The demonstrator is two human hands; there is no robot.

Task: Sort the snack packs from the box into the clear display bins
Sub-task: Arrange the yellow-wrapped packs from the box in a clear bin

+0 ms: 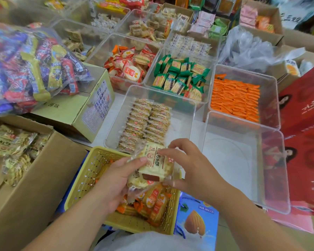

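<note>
two grips are seen, and one snack pack (pixel 155 165) is held between them. the left grip (pixel 116 180) is curled under and round its left end, thumb on top. the right grip (pixel 190 169) is pinched on its right edge with bent fingertips. the pack is held above the yellow basket (pixel 87 178), just short of the near wall of the front clear bin (pixel 114 122).

five clear bins are counted close by; further ones are blurred. in the front bin two rows of like packs (pixel 145 124) are stood on edge. one bin of red-and-white round cracker packs (pixel 129 69), one of green packs (pixel 178 73) and one of orange packs (pixel 236 98) are set behind. the white worktop (pixel 196 127) is seen through the fifth bin (pixel 205 142).

the held pack is wrapped in crinkled clear film, with a pale yellow and white label, red print and a dark red block. knobbly pale biscuits are seen inside. the basket is of perforated plastic. one brown cardboard box (pixel 34 178) with bagged biscuits (pixel 9 142) is stood at the left.
</note>
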